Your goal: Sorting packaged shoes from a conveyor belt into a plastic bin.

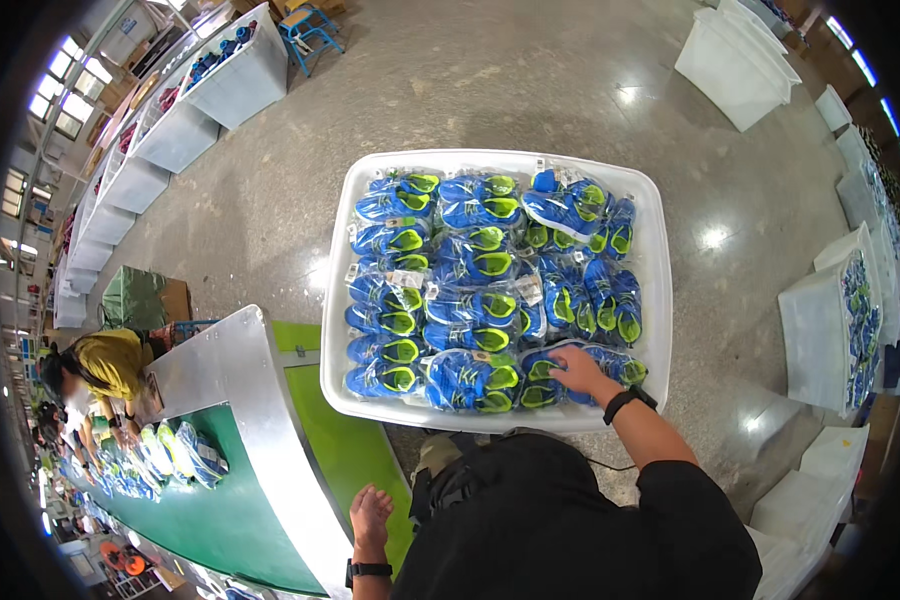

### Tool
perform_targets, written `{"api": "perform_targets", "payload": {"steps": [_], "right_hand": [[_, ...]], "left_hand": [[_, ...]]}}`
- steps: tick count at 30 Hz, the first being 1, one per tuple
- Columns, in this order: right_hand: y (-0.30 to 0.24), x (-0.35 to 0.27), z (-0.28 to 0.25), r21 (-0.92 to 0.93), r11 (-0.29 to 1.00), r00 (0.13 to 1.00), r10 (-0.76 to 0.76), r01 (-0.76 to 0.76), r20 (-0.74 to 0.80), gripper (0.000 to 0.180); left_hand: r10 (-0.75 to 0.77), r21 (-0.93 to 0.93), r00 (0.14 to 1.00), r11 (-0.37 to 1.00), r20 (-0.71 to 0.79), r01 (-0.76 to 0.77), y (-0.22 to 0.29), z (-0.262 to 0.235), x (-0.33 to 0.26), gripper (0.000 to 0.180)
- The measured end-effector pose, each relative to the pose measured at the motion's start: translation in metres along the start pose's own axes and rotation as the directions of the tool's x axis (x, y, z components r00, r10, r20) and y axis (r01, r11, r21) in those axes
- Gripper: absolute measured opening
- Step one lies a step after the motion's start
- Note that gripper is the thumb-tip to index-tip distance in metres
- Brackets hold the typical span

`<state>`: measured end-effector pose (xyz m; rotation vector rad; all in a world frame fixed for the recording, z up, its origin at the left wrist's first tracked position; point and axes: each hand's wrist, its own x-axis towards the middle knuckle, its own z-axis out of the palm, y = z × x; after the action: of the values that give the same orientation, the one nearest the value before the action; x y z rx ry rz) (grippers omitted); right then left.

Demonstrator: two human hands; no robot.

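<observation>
A white plastic bin [342, 300] stands in front of me, filled with blue sneakers in clear bags, their linings bright green. My right hand [578, 371] reaches into its near right part. Its fingers are closed on a bagged pair of sneakers [618, 364] there; the fingertips are partly hidden against the bag. To the left of that pair lies another bagged pair [470, 382]. At the far right, one bagged pair [567, 203] lies tilted on top of others. My left hand [371, 514] hangs low beside my body, holding nothing, with its fingers loosely bent and a little apart.
At left is a conveyor with a green belt [230, 520], a metal edge and bagged shoes [185, 455]; a person in a yellow top [115, 362] works beside it. White bins [235, 85] line the far left; others [815, 330] stand at right. A blue stool [310, 35] stands far off.
</observation>
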<state>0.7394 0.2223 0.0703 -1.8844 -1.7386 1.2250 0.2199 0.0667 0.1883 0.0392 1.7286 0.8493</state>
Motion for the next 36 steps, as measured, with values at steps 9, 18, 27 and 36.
{"api": "perform_targets", "payload": {"steps": [9, 18, 27, 36], "right_hand": [[-0.005, -0.056, 0.063, -0.073, 0.986, 0.987, -0.156, 0.153, -0.041, 0.040], [0.012, -0.079, 0.143, -0.026, 0.952, 0.949, 0.307, -0.306, 0.073, 0.042], [-0.158, -0.064, 0.231, 0.111, 0.953, 0.951, 0.263, -0.283, 0.162, 0.040], [-0.176, -0.118, 0.238, -0.426, 0.885, 0.975, -0.123, 0.191, 0.182, 0.048]], "left_hand": [[0.170, -0.060, 0.981, 0.985, 0.094, -0.165, 0.010, -0.090, 0.078, 0.043], [0.333, 0.164, 0.936, 0.935, -0.113, -0.313, 0.078, -0.218, 0.150, 0.044], [0.352, 0.070, 0.711, 0.917, -0.609, -0.393, 0.151, -0.410, 0.231, 0.050], [0.315, 0.124, 0.498, 0.917, -0.808, -0.379, 0.200, -0.515, 0.321, 0.066]]}}
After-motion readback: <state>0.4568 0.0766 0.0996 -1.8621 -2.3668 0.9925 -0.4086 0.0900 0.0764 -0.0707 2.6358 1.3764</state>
